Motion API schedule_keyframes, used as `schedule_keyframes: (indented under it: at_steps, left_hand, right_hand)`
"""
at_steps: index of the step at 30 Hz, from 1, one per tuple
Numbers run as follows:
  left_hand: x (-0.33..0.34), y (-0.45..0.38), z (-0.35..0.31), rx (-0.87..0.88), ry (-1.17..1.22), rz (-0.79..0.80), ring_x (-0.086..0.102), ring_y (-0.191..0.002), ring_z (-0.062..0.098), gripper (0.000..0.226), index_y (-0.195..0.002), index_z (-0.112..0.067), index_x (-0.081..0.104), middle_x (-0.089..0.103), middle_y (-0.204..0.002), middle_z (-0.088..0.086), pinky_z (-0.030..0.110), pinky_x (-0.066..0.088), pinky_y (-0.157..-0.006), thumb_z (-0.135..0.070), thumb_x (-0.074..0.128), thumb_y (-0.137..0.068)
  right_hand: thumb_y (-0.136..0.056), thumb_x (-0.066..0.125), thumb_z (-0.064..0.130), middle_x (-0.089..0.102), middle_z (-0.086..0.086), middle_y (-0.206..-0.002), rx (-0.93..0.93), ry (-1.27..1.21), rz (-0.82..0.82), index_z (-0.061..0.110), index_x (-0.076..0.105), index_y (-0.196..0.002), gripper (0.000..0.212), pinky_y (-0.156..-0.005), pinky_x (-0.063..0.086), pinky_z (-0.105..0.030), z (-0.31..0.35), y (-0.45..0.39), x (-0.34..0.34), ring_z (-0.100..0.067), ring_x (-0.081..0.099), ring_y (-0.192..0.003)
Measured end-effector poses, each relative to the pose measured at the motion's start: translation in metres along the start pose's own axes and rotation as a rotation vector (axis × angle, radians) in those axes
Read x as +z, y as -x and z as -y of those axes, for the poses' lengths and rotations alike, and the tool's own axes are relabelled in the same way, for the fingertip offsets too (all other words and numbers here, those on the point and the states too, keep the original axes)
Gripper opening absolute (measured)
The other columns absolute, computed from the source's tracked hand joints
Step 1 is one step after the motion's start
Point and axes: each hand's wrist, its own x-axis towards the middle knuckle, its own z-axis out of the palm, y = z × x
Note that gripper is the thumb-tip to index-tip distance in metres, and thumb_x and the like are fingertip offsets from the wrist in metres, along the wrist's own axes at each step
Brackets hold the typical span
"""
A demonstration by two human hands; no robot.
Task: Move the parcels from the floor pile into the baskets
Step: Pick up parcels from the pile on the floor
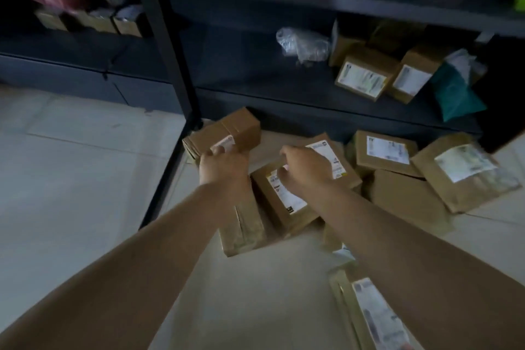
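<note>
gripping small cardboard box (pixel 224 133), left hand (pixel 223 166) curls fingers round its near end, box lifted above floor pile (pixel 383 179). right hand (pixel 304 169) reaches onto labelled parcel (pixel 287 202), fingers bent; firm grasp cannot be told. baskets not in view. most parcels remain on floor beside dark shelf unit (pixel 284 85). shelf post close left of box; open floor toward viewer.
</note>
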Motion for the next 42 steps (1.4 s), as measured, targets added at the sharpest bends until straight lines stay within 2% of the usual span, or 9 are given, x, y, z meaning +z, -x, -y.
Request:
schedule_keyframes:
  at_steps: [4,13,18,25,31,34,37,40,42]
  left_hand:
    - [0.079,-0.023,-0.012,-0.046,0.165,0.016,0.048,-0.113,0.029,0.046,-0.130,-0.021,0.045,0.049,-0.127,0.007,0.034,0.043,-0.077,-0.023,0.055,-0.085]
    - [0.177,-0.019,-0.021,-0.133,0.259,0.062,0.022,-0.136,0.036,0.065,-0.142,-0.019,0.027,0.027,-0.148,0.007,0.051,0.043,-0.097,-0.048,0.045,-0.087]
    - [0.181,-0.014,0.010,-0.131,0.362,0.029,0.032,-0.132,0.032,0.082,-0.141,-0.023,0.028,0.035,-0.144,0.005,0.049,0.043,-0.098,-0.053,0.062,-0.072]
    - [0.189,0.011,0.078,-0.256,0.728,-0.042,0.049,-0.092,0.017,0.067,-0.130,-0.021,0.039,0.047,-0.128,0.004,0.022,0.039,-0.056,-0.028,0.072,-0.072]
    - [0.192,0.014,0.072,-0.232,1.096,-0.085,0.060,-0.102,0.021,0.044,-0.129,-0.034,0.050,0.056,-0.130,0.001,0.034,0.051,-0.081,-0.034,0.060,-0.086]
    - [0.193,0.013,0.077,-0.419,1.069,-0.044,0.046,-0.124,0.031,0.065,-0.142,-0.028,0.034,0.038,-0.146,0.006,0.039,0.046,-0.093,-0.023,0.062,-0.084]
    - [0.196,0.020,0.067,-0.646,1.356,0.184,0.056,-0.103,0.026,0.065,-0.139,-0.016,0.035,0.055,-0.122,0.009,0.034,0.048,-0.083,-0.031,0.065,-0.083]
    - [0.190,0.019,0.058,-0.608,1.427,0.116,0.058,-0.074,0.015,0.037,-0.122,-0.019,0.055,0.059,-0.084,-0.002,0.026,0.052,-0.058,-0.029,0.059,-0.087]
    - [0.185,0.014,0.059,-0.541,1.365,-0.043,0.062,-0.080,0.017,0.028,-0.114,-0.027,0.062,0.061,-0.086,-0.006,0.030,0.057,-0.071,-0.030,0.056,-0.087]
  right_hand:
    - [-0.088,0.055,0.023,0.061,-0.005,-0.113,0.042,-0.025,0.020,0.018,0.053,-0.116,0.029,-0.072,0.043,-0.032,-0.006,-0.018,0.087,-0.024,0.059,-0.100]
    - [-0.092,0.046,0.018,0.063,-0.009,-0.114,0.015,-0.295,0.204,0.020,0.060,-0.107,0.020,-0.076,0.038,-0.028,-0.010,-0.007,0.197,-0.031,0.057,-0.107]
    - [-0.090,0.042,0.012,0.066,-0.008,-0.115,-0.073,-0.337,0.227,0.023,0.063,-0.118,0.036,-0.085,0.046,-0.031,-0.001,0.006,0.213,-0.029,0.059,-0.107]
    - [-0.093,0.043,0.018,0.058,-0.002,-0.130,-0.163,-0.364,0.382,0.032,0.051,-0.131,0.041,-0.090,0.044,-0.028,0.030,0.017,0.216,-0.027,0.054,-0.114]
    - [-0.093,0.047,0.036,0.060,-0.008,-0.125,0.051,-0.583,0.329,0.019,0.051,-0.129,0.041,-0.087,0.041,-0.026,0.039,0.017,0.220,-0.027,0.055,-0.112]
    - [-0.079,0.053,0.059,0.048,-0.001,-0.139,0.229,-0.818,0.283,0.028,0.038,-0.139,0.070,-0.100,0.038,-0.034,0.036,0.011,0.215,-0.024,0.047,-0.124]
    - [-0.052,0.060,0.076,0.047,0.001,-0.139,0.217,-0.743,0.282,0.027,0.030,-0.141,0.106,-0.103,0.039,-0.040,0.038,0.012,0.214,-0.023,0.046,-0.125]
    - [-0.062,0.079,0.043,0.060,0.024,-0.100,0.115,-0.959,0.172,0.045,0.055,-0.101,0.046,-0.089,0.046,-0.027,0.035,0.013,0.227,-0.004,0.056,-0.099]
    - [-0.068,0.082,0.026,0.056,0.029,-0.089,0.106,-1.182,0.200,0.042,0.052,-0.089,0.039,-0.072,0.047,-0.016,0.030,0.011,0.231,0.007,0.056,-0.082]
